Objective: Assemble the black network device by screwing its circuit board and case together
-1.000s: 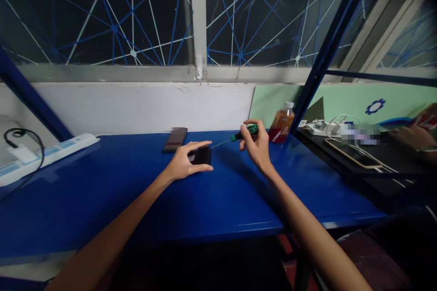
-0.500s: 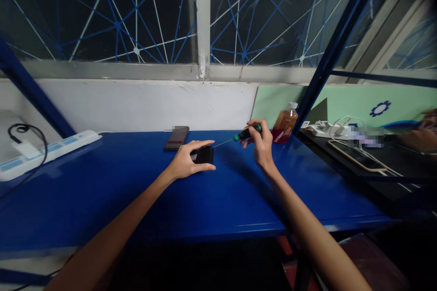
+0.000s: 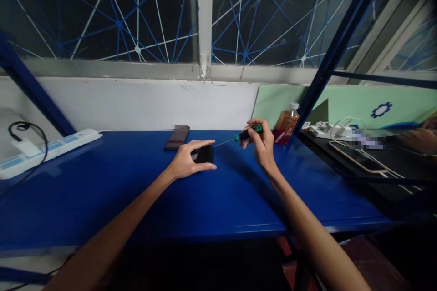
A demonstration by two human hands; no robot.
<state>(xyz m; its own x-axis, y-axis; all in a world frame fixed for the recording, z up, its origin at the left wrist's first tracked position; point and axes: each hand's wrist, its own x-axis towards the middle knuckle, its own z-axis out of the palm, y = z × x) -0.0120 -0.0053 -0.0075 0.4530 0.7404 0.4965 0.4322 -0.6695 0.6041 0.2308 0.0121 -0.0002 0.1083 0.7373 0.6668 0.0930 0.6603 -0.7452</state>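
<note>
A small black box-shaped device (image 3: 205,155) with a pale label sits on the blue table (image 3: 136,209); its exact kind is unclear. My left hand (image 3: 187,161) is closed around it, fingers along the far side and thumb along the near side. In my right hand (image 3: 262,143) is a screwdriver (image 3: 246,134) with a green and black handle, gripped between thumb and fingers. Its thin metal shaft slants down leftward, and the tip meets the right end of the black device. What lies right at the tip is too small to make out.
Behind my left hand lies a dark phone (image 3: 177,138). A bottle of reddish drink (image 3: 287,123) stands by the blue frame post on the right. At far left is a white power strip (image 3: 68,148). Another phone (image 3: 357,157) with cables rests on the neighbouring black surface, near another person's blurred hand (image 3: 418,141).
Both hands, the device and the screwdriver keep nearly the same pose. The whole view has shifted very slightly. The other person's hand at far right has moved a little.
</note>
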